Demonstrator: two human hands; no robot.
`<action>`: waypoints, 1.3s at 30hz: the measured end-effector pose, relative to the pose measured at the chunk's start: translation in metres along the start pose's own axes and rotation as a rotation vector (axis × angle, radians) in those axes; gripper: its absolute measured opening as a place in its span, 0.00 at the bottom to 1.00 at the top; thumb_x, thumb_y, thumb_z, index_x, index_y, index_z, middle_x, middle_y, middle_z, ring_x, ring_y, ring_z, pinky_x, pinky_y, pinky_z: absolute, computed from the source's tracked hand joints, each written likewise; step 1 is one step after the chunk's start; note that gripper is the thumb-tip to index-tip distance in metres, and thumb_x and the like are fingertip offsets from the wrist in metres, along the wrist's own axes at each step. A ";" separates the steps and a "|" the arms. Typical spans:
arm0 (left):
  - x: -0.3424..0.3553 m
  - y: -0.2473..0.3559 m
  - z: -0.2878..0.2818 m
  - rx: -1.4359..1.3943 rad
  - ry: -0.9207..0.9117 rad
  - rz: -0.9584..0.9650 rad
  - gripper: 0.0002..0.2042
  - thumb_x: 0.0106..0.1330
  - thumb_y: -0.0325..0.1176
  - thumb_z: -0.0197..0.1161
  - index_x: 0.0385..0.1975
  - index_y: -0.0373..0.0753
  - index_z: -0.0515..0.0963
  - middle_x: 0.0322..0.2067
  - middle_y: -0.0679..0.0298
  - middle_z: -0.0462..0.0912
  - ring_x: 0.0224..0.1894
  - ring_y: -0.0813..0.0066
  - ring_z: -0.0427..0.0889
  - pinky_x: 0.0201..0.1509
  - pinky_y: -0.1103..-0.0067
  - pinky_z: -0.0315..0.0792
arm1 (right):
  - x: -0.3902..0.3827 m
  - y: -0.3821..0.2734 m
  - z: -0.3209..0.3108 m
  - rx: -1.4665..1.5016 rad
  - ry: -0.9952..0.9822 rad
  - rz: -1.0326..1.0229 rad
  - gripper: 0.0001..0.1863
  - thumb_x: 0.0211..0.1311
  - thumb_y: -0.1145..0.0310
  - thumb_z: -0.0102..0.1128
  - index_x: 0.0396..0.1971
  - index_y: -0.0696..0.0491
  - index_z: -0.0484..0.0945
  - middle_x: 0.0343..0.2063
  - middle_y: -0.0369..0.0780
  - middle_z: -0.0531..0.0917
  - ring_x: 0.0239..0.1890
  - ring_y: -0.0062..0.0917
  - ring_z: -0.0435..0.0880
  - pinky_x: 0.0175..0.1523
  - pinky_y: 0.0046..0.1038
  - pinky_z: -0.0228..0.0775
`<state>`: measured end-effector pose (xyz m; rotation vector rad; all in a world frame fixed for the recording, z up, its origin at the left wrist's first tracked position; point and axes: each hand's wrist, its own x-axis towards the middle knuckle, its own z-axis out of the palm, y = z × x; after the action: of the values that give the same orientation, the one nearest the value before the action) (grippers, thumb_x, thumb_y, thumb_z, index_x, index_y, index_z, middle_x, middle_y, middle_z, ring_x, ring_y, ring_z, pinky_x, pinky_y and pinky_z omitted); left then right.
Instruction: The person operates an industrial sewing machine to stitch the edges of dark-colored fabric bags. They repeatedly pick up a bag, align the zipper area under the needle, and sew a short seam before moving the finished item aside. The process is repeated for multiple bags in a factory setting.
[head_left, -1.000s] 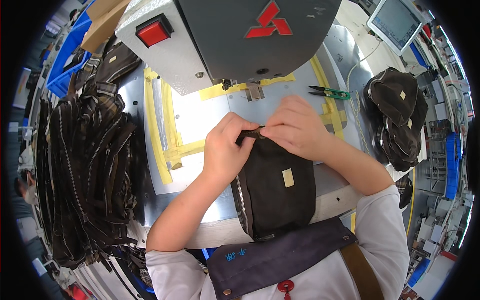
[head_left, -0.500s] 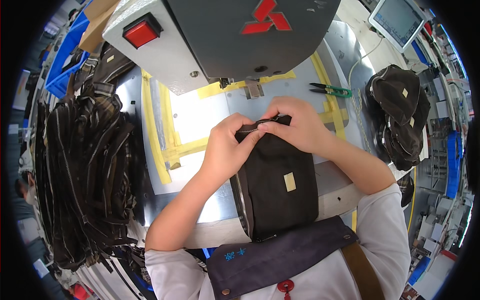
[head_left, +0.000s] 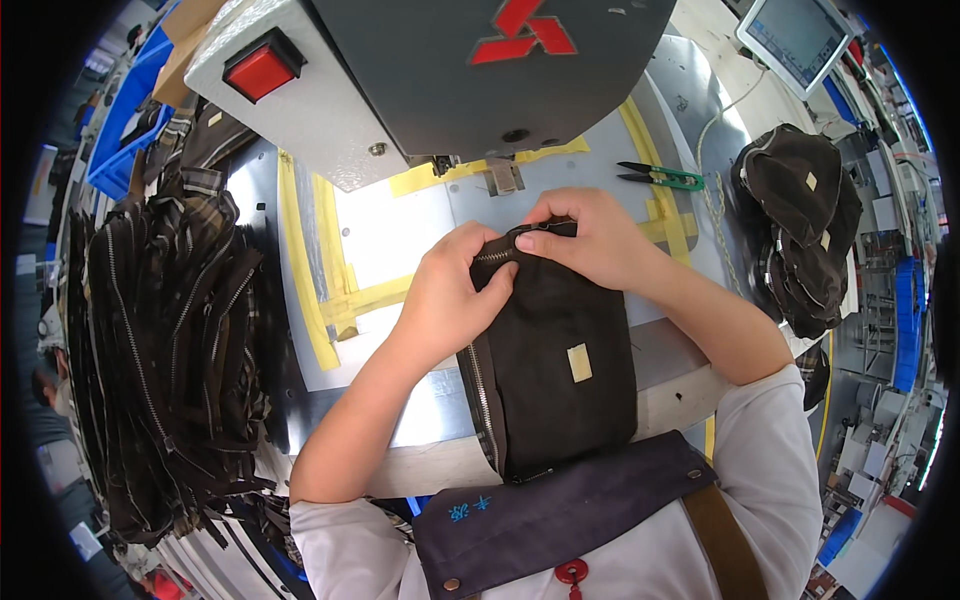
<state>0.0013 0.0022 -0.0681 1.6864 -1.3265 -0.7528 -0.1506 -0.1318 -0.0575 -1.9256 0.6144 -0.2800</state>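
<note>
At the centre of the frame, we see the left hand (head_left: 450,290) pinching the upper left edge of a dark pouch (head_left: 560,400) between thumb and fingers. The right hand (head_left: 590,250) grasps the same upper edge just beside it, thumb on the near face; the two thumb tips lie close together. Between the hands we note a short run of zipper teeth (head_left: 497,257). A longer side zipper (head_left: 483,395) follows the pouch's left edge, and a pale patch (head_left: 579,363) marks its face. The pouch's lower end crosses the table edge (head_left: 670,400) and reaches the apron (head_left: 560,510); whether the two touch, we cannot tell.

Above the hands, a band of the white sheet (head_left: 385,235), bordered by yellow tape (head_left: 385,296), leaves room between them and the grey machine head (head_left: 480,80). A broader stretch of sheet and metal parts the left forearm from the heaped zippered pieces (head_left: 165,350) at the left of the frame. To the upper right, green-handled snips (head_left: 675,178) lie near the right hand, apart from it. Farther right, beyond a pale cord (head_left: 715,150), we find stacked dark pouches (head_left: 790,190), with a screen (head_left: 795,40) in the upper right corner.
</note>
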 end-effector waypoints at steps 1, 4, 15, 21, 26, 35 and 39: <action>0.000 -0.002 -0.002 -0.021 -0.009 0.013 0.09 0.61 0.31 0.65 0.32 0.31 0.76 0.27 0.55 0.78 0.30 0.64 0.78 0.36 0.74 0.71 | 0.000 0.001 0.000 -0.004 0.000 0.002 0.15 0.56 0.62 0.66 0.34 0.60 0.82 0.28 0.44 0.83 0.30 0.27 0.80 0.37 0.28 0.70; 0.001 -0.002 -0.003 -0.093 -0.041 -0.035 0.09 0.62 0.32 0.64 0.32 0.31 0.76 0.27 0.57 0.77 0.29 0.68 0.76 0.35 0.75 0.70 | 0.000 0.005 0.001 0.020 0.009 -0.017 0.15 0.55 0.62 0.67 0.34 0.60 0.82 0.28 0.44 0.83 0.30 0.27 0.79 0.38 0.28 0.70; 0.004 -0.010 0.000 -0.139 -0.027 -0.001 0.07 0.63 0.31 0.63 0.33 0.32 0.78 0.27 0.59 0.77 0.30 0.70 0.74 0.37 0.78 0.68 | -0.005 0.001 0.002 -0.060 0.108 -0.141 0.08 0.56 0.68 0.65 0.30 0.58 0.81 0.28 0.42 0.84 0.31 0.28 0.81 0.38 0.29 0.72; 0.019 -0.014 0.000 0.313 0.234 0.192 0.05 0.60 0.29 0.63 0.29 0.34 0.79 0.26 0.59 0.78 0.30 0.65 0.78 0.36 0.73 0.71 | 0.018 0.010 0.002 -0.154 0.129 -0.063 0.10 0.56 0.65 0.63 0.28 0.58 0.81 0.28 0.44 0.84 0.32 0.35 0.83 0.39 0.33 0.73; 0.035 -0.007 -0.002 0.226 0.240 -0.071 0.04 0.57 0.29 0.63 0.27 0.35 0.78 0.23 0.60 0.79 0.28 0.63 0.79 0.35 0.70 0.72 | 0.035 0.013 -0.005 -0.298 0.115 -0.039 0.12 0.55 0.64 0.64 0.28 0.60 0.81 0.24 0.44 0.83 0.29 0.32 0.82 0.38 0.31 0.72; 0.062 -0.013 0.007 0.387 0.214 -0.074 0.09 0.60 0.35 0.61 0.32 0.35 0.79 0.23 0.61 0.82 0.27 0.67 0.81 0.36 0.74 0.73 | 0.061 0.029 -0.026 -0.347 0.112 -0.036 0.12 0.51 0.62 0.64 0.28 0.56 0.83 0.27 0.46 0.84 0.33 0.38 0.83 0.41 0.35 0.74; 0.066 -0.016 0.010 0.372 0.307 -0.026 0.08 0.57 0.32 0.62 0.29 0.34 0.80 0.22 0.59 0.83 0.27 0.59 0.82 0.36 0.69 0.74 | 0.066 0.029 -0.029 -0.376 0.112 -0.145 0.12 0.51 0.62 0.64 0.28 0.57 0.83 0.27 0.46 0.84 0.33 0.39 0.83 0.40 0.36 0.74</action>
<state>0.0170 -0.0624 -0.0845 2.0179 -1.2801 -0.2505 -0.1167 -0.1991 -0.0770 -2.3346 0.6355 -0.3878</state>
